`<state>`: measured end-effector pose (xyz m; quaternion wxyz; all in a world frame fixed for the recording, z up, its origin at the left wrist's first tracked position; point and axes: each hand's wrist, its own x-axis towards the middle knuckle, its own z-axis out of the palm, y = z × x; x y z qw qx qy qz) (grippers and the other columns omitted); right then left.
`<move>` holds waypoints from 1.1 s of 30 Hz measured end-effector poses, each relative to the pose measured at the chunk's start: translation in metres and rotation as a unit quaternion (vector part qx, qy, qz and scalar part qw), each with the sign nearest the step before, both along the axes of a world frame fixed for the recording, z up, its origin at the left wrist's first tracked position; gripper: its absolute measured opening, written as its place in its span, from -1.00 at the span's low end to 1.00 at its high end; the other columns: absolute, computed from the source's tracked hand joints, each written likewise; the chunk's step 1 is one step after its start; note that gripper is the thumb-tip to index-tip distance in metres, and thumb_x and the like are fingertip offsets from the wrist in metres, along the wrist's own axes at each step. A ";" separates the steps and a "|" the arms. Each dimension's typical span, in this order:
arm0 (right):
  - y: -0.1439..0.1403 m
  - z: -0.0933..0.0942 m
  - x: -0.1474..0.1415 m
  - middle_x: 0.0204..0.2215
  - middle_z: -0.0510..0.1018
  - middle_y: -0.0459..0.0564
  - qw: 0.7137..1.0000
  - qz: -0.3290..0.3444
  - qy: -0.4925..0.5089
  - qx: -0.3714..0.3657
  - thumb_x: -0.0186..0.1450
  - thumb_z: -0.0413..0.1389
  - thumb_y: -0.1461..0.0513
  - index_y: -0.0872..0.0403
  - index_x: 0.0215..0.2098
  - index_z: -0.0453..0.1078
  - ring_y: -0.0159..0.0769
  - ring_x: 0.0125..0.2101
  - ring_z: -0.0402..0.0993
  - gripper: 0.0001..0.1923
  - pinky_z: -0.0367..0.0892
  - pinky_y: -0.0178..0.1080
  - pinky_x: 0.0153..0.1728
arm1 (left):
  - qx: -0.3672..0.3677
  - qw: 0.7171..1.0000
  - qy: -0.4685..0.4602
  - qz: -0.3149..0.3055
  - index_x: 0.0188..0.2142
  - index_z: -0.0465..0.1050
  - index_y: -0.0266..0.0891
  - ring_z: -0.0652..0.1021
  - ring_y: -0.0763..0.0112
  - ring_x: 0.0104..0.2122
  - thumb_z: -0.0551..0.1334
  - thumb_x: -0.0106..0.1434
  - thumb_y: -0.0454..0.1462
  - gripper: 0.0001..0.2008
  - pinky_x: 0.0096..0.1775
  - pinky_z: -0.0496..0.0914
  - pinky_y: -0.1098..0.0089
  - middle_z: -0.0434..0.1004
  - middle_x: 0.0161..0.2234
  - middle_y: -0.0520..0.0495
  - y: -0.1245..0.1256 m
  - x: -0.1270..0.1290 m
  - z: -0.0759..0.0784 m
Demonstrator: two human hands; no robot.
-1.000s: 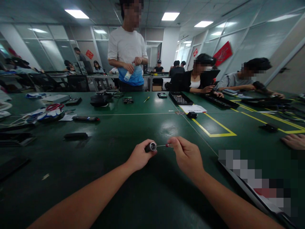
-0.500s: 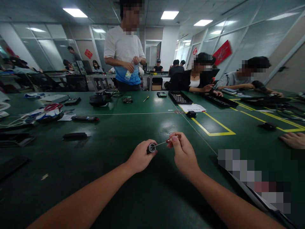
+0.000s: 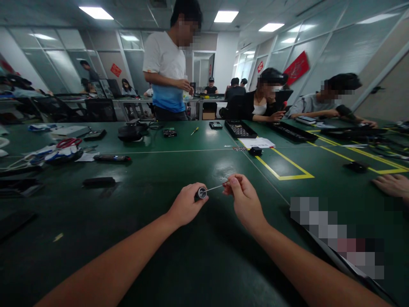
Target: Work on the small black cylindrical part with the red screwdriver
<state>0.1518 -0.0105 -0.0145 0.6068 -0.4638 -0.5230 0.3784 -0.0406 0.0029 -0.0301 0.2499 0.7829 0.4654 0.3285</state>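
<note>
My left hand (image 3: 184, 205) is closed around a short black cylinder (image 3: 202, 193), whose round end with a pale rim faces toward me. In my right hand (image 3: 246, 200) is a screwdriver (image 3: 214, 187), gripped by its handle between thumb and fingers. Its thin metal shaft points left, and the tip meets the round end of the cylinder. Whether the tip sits inside or only touches there, I cannot tell. Most of the handle is hidden by my fingers. Both hands are just above the green table (image 3: 179, 170).
A black bar-shaped part (image 3: 99, 182) and a dark tube-like tool (image 3: 112, 158) lie to the left. Red-handled scissors (image 3: 68, 143) lie on cluttered cloth. Ahead are a yellow screwdriver (image 3: 194, 131) and a black tray (image 3: 240, 129). Another person's hand (image 3: 391, 185) rests at right.
My hands keep the same grip, the screwdriver still at the cylinder's end. The view has shifted slightly. The standing person has turned and moved a little to the right.
</note>
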 end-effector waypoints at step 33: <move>-0.021 0.010 0.001 -0.46 0.52 -0.10 0.973 0.012 -0.210 0.096 0.49 -0.01 0.08 0.00 -0.21 0.46 -0.29 -0.46 0.44 -0.73 0.28 -0.23 -0.41 | 0.017 0.999 0.020 0.018 -0.11 0.47 -0.17 0.52 0.20 -0.11 0.28 0.34 -0.29 -0.87 -0.05 0.36 0.20 0.57 -0.13 -0.05 0.005 -0.003 -0.008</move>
